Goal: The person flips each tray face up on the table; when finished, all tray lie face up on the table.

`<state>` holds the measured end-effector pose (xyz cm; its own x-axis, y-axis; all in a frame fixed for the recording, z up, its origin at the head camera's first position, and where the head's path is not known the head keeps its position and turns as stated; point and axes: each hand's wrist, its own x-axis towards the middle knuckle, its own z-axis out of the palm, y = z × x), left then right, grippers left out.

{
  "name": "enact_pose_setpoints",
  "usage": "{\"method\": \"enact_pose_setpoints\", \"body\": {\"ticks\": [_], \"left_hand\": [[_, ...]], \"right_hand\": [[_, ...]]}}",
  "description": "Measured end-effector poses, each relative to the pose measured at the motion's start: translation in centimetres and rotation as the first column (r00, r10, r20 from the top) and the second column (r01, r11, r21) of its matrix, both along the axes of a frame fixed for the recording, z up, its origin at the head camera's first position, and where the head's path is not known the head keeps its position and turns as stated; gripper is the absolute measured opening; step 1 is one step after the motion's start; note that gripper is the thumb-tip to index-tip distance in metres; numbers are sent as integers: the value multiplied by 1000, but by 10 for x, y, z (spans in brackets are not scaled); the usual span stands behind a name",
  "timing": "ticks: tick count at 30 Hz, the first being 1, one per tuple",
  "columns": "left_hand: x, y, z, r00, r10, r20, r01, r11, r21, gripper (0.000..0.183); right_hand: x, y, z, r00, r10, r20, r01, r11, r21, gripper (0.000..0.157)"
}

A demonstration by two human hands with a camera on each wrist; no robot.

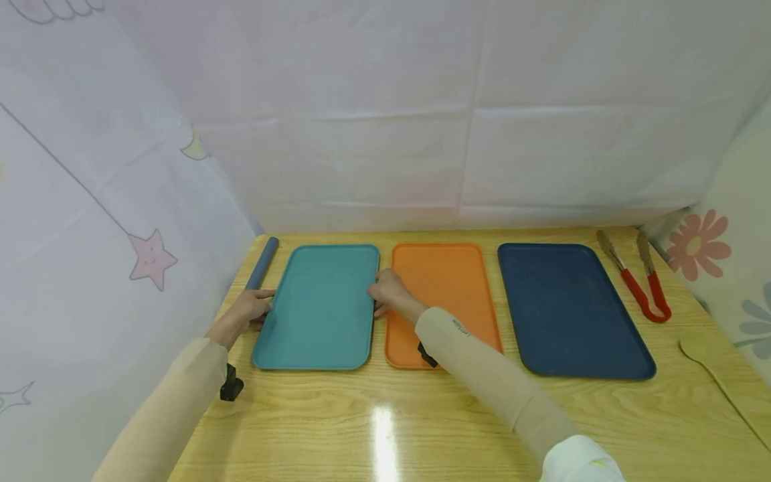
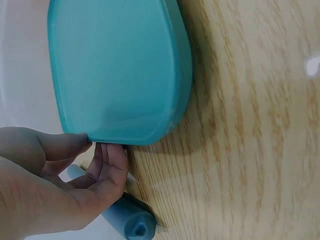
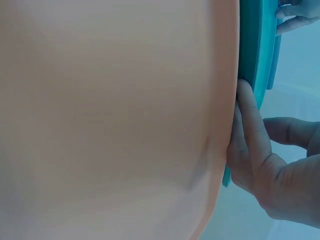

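Observation:
A teal tray (image 1: 319, 308) lies on the wooden table between the two hands. My left hand (image 1: 249, 308) grips its left edge. In the left wrist view, the thumb of that left hand (image 2: 75, 175) is on the rim and the fingers curl at its outer side. At the opposite edge, my right hand (image 1: 390, 292) holds the teal tray's right rim, reaching across an orange tray (image 1: 446, 281). The right wrist view has the right hand's fingers (image 3: 252, 120) in the narrow gap between both trays, with the thumb over the teal side.
A dark blue tray (image 1: 572, 308) lies to the right. Beyond it are red-handled tongs (image 1: 635, 288) and a long yellowish spoon (image 1: 717, 378). Left of the teal tray, close to my left hand, is a blue cylinder (image 1: 262, 263). Cloth walls border the table (image 1: 313, 422) at the back and sides.

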<state>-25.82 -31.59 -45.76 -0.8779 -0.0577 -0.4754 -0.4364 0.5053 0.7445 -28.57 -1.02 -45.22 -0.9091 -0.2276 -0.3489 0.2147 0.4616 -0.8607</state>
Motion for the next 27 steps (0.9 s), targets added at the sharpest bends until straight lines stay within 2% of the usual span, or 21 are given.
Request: {"method": "enact_pose_setpoints", "body": {"ticks": [1, 4, 6, 8, 10, 11, 13, 14, 17, 20, 23, 25, 27], "left_hand": [[0, 0, 0, 1000, 0, -7, 0, 1000, 0, 50], [0, -1, -2, 999, -5, -40, 5, 1000, -7, 50], [0, -2, -4, 997, -22, -72, 21, 1000, -22, 50], [-1, -1, -6, 994, -36, -105, 32, 998, -46, 50], [-1, 1, -7, 989, -62, -137, 49, 995, -92, 52], [-1, 2, -7, 985, -85, -151, 67, 990, -125, 52], [0, 3, -6, 976, -135, -173, 99, 975, -201, 52], [1, 4, -5, 969, -169, -182, 119, 959, -256, 52], [3, 10, 0, 940, -282, -190, 183, 890, -417, 49], [11, 21, 7, 915, -352, -198, 184, 800, -572, 46], [21, 38, 12, 889, -373, -266, 110, 738, -666, 44], [27, 51, 11, 848, -396, -351, 43, 712, -700, 45], [30, 64, 7, 801, -411, -435, -18, 710, -704, 49]], "right_hand": [[0, -1, 0, 1000, 1, -15, 0, 1000, 10, 53], [-1, -3, -1, 998, 20, -67, -15, 997, 75, 19], [-1, -4, -2, 994, 40, -106, -27, 993, 116, 8], [-2, -5, -4, 990, 58, -129, -38, 988, 153, 7], [-4, -5, -5, 989, 65, -136, -42, 985, 165, 12], [-4, -5, -5, 989, 66, -135, -43, 985, 166, 23], [-6, -5, -6, 990, 73, -123, -52, 984, 169, 35], [-6, -5, -6, 990, 79, -117, -59, 984, 168, 42], [-5, -1, -6, 987, 101, -126, -79, 982, 172, 41], [0, 2, -6, 977, 138, -162, -108, 978, 181, 15], [5, 10, -4, 963, 179, -203, -142, 973, 181, 16], [10, 19, 0, 955, 205, -215, -177, 974, 142, 22], [16, 32, 5, 947, 222, -231, -200, 973, 114, 37]]}}
